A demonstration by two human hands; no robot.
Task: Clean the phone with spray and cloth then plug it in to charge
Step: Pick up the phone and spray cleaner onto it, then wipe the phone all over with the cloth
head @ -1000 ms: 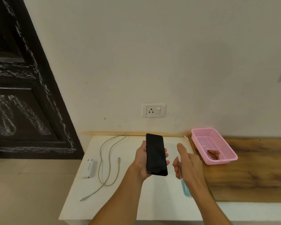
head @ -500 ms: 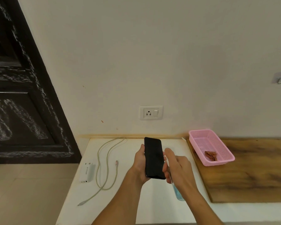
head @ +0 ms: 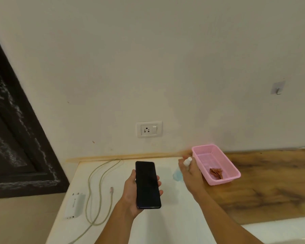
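My left hand holds a black phone screen up above the white table. My right hand is off to the right, near the pink basket, gripping a small spray bottle with a pale blue body and white nozzle. The bottle is blurred and partly hidden by my fingers. A folded brown cloth lies inside the basket. A white charger adapter and a beige cable lie on the table's left side. A wall socket sits above the table.
A dark carved door stands at the left. A wooden board covers the surface to the right, with the basket on its left end. A hook is stuck on the wall at the right.
My right hand has moved with the spray bottle away from the phone, to the right and back toward the basket. My left hand still holds the phone in about the same place.
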